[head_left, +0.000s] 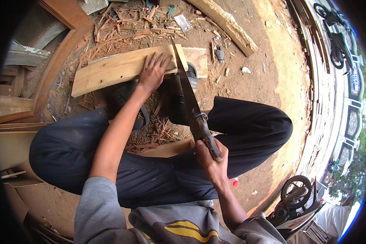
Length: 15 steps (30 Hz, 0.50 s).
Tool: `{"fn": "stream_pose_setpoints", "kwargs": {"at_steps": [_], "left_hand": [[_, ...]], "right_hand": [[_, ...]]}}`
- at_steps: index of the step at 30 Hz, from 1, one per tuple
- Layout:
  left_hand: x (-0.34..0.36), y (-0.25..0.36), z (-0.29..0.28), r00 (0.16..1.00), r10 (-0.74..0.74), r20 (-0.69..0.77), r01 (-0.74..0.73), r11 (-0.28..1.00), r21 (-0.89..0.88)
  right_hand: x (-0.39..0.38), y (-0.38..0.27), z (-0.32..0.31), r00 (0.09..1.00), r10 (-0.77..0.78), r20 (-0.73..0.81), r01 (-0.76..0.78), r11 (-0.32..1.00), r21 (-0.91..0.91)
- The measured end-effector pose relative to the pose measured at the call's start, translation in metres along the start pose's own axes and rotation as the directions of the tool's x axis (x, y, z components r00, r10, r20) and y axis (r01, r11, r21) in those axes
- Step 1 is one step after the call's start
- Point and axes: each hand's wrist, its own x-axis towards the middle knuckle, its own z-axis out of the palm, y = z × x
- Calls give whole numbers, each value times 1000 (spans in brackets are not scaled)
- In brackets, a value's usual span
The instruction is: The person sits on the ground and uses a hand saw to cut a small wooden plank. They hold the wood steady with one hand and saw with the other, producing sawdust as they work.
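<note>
A pale wooden board [110, 72] lies slanting across the ground in front of my feet. My left hand [152, 73] presses flat on it, fingers spread, near its right end. In my right hand [212, 156] is the worn handle of a handsaw [187, 87], gripped between my knees. The dark blade points away from me, and its tip part lies over the board close to the right end. Whether the teeth have cut into the wood, I cannot tell. A bluish tie wraps the saw where blade meets handle.
Under the board's right end a flat wood piece [198, 61] shows beside my sandal [191, 73]. Wood scraps [126, 30] litter the dirt beyond. A thick beam [225, 26] lies far right, a wooden frame [61, 53] at left. Motorbikes [337, 44] stand at the right.
</note>
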Motion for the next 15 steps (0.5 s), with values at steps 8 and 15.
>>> {"fn": "stream_pose_setpoints", "kwargs": {"at_steps": [8, 15], "left_hand": [[-4, -3, 3, 986, 132, -104, -133, 991, -1], [-3, -9, 4, 981, 160, -111, -163, 987, -14]], "right_hand": [[-2, 0, -3, 1000, 19, 6, -18, 997, -70], [5, -7, -3, 999, -33, 30, 37, 988, -151]]}}
